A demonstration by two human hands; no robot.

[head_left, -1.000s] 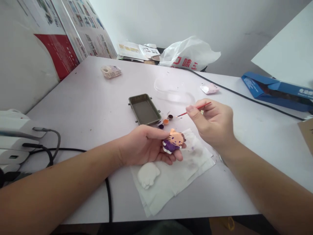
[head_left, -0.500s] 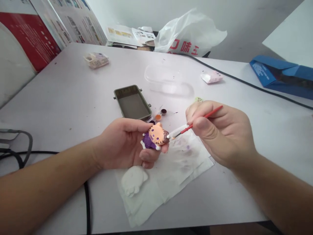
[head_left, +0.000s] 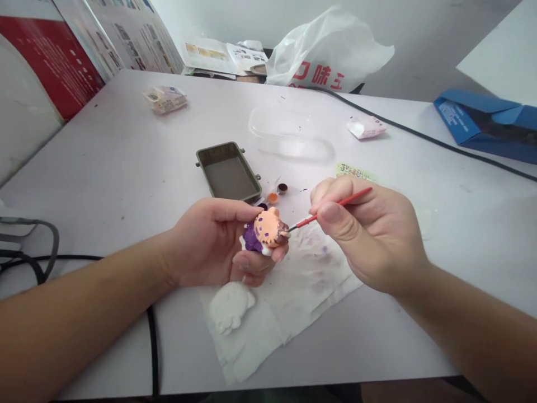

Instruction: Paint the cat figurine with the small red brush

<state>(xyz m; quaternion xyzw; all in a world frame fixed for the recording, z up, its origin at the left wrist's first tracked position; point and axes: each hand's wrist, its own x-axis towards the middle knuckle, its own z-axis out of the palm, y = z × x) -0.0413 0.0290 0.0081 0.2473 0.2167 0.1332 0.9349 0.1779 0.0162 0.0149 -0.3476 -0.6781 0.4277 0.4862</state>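
Between the thumb and fingers of my left hand [head_left: 218, 240] lies a small painted figurine [head_left: 265, 228], turned on its side. It has an orange face, a purple body, brown hair and white limbs. My right hand [head_left: 369, 235] pinches a red paintbrush [head_left: 342, 202], whose bristle tip meets the brown part at the figurine's right end. Below my left hand an unpainted white figurine [head_left: 230, 307] rests on a paint-smudged tissue [head_left: 281, 313]. Small paint pots, one an orange paint pot [head_left: 273, 198] and another a dark paint pot [head_left: 282, 188], stand just beyond the painted figurine.
A dark green tray [head_left: 229, 168] holding liquid stands behind my left hand. Farther back are a clear plastic container [head_left: 279, 123], two crumpled packets, a white plastic bag [head_left: 331, 50] and a blue box [head_left: 461, 120]. Black cables cross the table at the right rear and lower left.
My right hand has moved left, bringing the brush tip from just beside the figurine onto its brown end. The left hand still holds the figurine in nearly the same place.
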